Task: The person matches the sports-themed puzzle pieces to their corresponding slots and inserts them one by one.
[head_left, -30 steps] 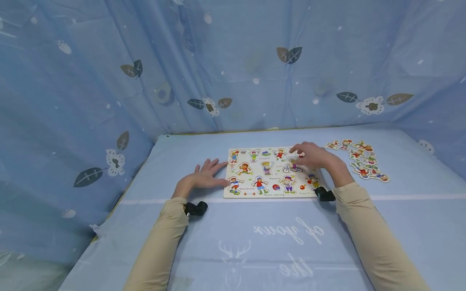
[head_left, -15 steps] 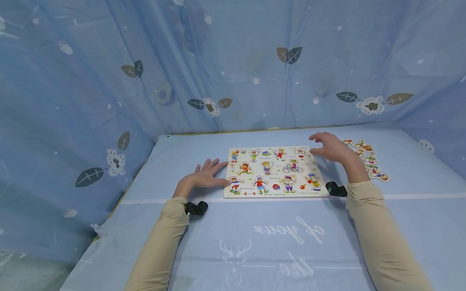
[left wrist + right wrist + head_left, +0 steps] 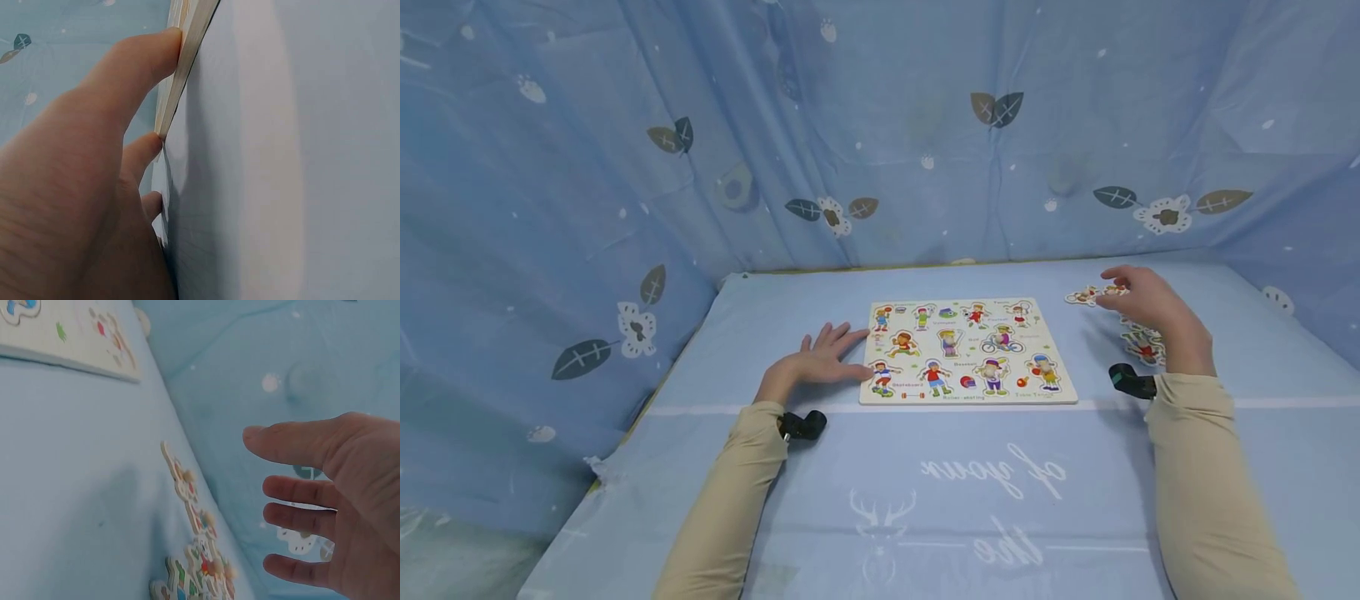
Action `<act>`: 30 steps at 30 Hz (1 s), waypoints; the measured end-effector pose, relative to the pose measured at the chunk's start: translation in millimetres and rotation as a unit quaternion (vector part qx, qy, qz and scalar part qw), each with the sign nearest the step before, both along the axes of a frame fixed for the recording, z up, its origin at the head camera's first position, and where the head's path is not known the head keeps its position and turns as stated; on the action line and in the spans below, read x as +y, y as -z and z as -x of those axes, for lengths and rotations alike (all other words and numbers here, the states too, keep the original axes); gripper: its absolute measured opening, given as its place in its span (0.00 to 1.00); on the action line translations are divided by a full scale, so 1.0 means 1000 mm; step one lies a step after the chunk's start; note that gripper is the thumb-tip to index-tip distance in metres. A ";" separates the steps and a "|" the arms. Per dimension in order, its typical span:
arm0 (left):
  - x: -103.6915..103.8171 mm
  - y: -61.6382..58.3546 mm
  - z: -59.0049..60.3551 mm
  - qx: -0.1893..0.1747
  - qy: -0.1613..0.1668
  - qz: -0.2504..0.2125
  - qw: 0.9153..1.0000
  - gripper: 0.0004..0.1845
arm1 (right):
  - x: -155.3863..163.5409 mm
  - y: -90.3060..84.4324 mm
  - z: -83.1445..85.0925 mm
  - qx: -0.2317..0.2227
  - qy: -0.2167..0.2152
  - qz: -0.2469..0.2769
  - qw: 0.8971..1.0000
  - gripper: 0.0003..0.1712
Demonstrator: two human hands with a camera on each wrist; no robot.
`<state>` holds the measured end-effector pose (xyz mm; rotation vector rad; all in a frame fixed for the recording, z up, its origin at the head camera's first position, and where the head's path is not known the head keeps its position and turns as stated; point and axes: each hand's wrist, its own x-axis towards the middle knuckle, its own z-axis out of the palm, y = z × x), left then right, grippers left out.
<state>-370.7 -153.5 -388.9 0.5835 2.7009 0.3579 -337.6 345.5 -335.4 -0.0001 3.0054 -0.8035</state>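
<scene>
A flat wooden puzzle board (image 3: 1033, 325) printed with children at sports lies mid-table. My left hand (image 3: 815, 365) is spread at its left edge; in the left wrist view, the thumb (image 3: 147, 56) and a finger touch that edge. Over the loose puzzle pieces (image 3: 1081, 297), right of the board, hovers my right hand (image 3: 1161, 312). It holds nothing, its fingers loosely bent and thumb apart in the right wrist view. Small knobs show on these cut-out pieces (image 3: 209, 569). From the head view, the hand and wrist hide part of the cluster.
A pale blue cloth with white lettering (image 3: 1015, 475) covers the table. Behind and to the left hangs a blue curtain (image 3: 895, 133) with leaf prints, meeting the table's back edge. Black wrist cameras (image 3: 805, 425) sit on both forearms.
My right hand has moved from above the board's upper right part rightward to the loose pieces, uncovering the board's right side. The left hand stays at the left edge.
</scene>
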 end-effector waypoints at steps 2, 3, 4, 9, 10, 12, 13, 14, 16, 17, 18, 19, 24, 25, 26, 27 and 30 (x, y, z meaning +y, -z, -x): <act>0.000 -0.001 0.000 0.000 0.000 0.001 1.000 0.48 | 0.005 0.002 -0.001 0.001 0.008 0.002 1.000 0.35; 0.000 -0.001 0.000 0.001 -0.001 0.000 1.000 0.48 | 0.007 0.003 -0.001 0.002 0.011 0.001 1.000 0.35; 0.001 -0.001 -0.001 0.001 -0.001 0.000 1.000 0.48 | 0.009 0.003 -0.002 0.004 0.012 0.001 1.000 0.36; 0.001 -0.003 -0.002 -0.002 -0.003 -0.003 1.000 0.48 | 0.014 0.004 -0.003 0.005 0.012 -0.006 1.000 0.39; 0.001 -0.003 -0.002 -0.003 -0.003 -0.003 1.000 0.49 | 0.014 0.005 -0.003 0.004 0.014 -0.006 1.000 0.40; 0.001 -0.003 -0.002 -0.003 -0.003 -0.002 1.000 0.49 | 0.015 0.006 -0.003 0.004 0.019 -0.009 1.000 0.41; 0.001 -0.003 -0.001 -0.004 -0.003 -0.002 1.000 0.49 | 0.015 0.006 -0.003 0.004 0.021 -0.010 1.000 0.41; 0.000 -0.002 -0.001 -0.004 -0.003 -0.001 1.000 0.49 | 0.015 0.007 -0.003 0.005 0.021 -0.010 1.000 0.42; 0.000 -0.001 0.000 -0.006 -0.006 0.001 1.000 0.49 | 0.016 0.008 -0.002 0.005 0.021 -0.012 1.000 0.41; 0.000 0.000 0.000 -0.006 -0.007 0.002 1.000 0.49 | 0.017 0.008 -0.001 0.004 0.020 -0.012 1.000 0.41; 0.000 0.000 0.001 -0.006 -0.009 0.003 1.000 0.48 | 0.017 0.009 -0.001 0.004 0.018 -0.012 1.000 0.41; 0.000 0.001 0.001 -0.007 -0.011 0.004 1.000 0.48 | 0.018 0.009 -0.001 0.003 0.016 -0.012 1.000 0.40; 0.000 0.002 0.001 -0.007 -0.008 0.000 1.000 0.49 | 0.022 0.013 0.000 0.005 0.016 -0.017 1.000 0.40; 0.000 0.001 0.001 -0.007 -0.007 -0.002 1.000 0.49 | 0.023 0.014 0.000 0.006 0.020 -0.017 1.000 0.39; 0.000 0.001 0.001 -0.007 -0.005 -0.004 1.000 0.50 | 0.023 0.015 0.000 0.007 0.025 -0.016 1.000 0.38; 0.000 0.001 0.001 -0.007 -0.004 -0.004 1.000 0.49 | 0.023 0.016 0.001 0.009 0.030 -0.015 0.999 0.37; 0.000 0.001 0.001 -0.008 -0.005 -0.003 1.000 0.49 | 0.024 0.019 0.001 0.013 0.046 -0.010 0.999 0.33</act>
